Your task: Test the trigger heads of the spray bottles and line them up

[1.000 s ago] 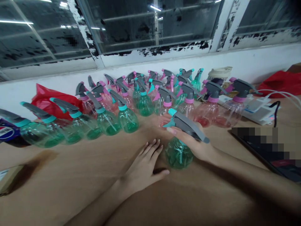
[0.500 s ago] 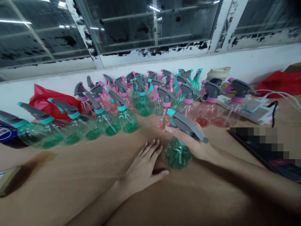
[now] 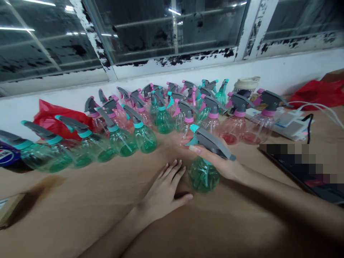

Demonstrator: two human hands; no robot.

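My right hand is wrapped around the neck of a green spray bottle, under its grey and turquoise trigger head. The nozzle points to the left, and some of my fingers are hidden behind the head. Flat on the wooden table lies my left hand, fingers stretched out and holding nothing, just left of that bottle. Beyond both hands stands a line of other green spray bottles. Pink-collared spray bottles stand behind and to the right of the held one.
Red plastic bags lie at the back left and far right. A lidded cup and a white power strip with cables sit back right. A dark tablet-like device rests at right, a small box at left, a cola bottle behind it.
The view has shifted very slightly. Both hands keep their places, the right one still around the green spray bottle and the left one flat on the table.
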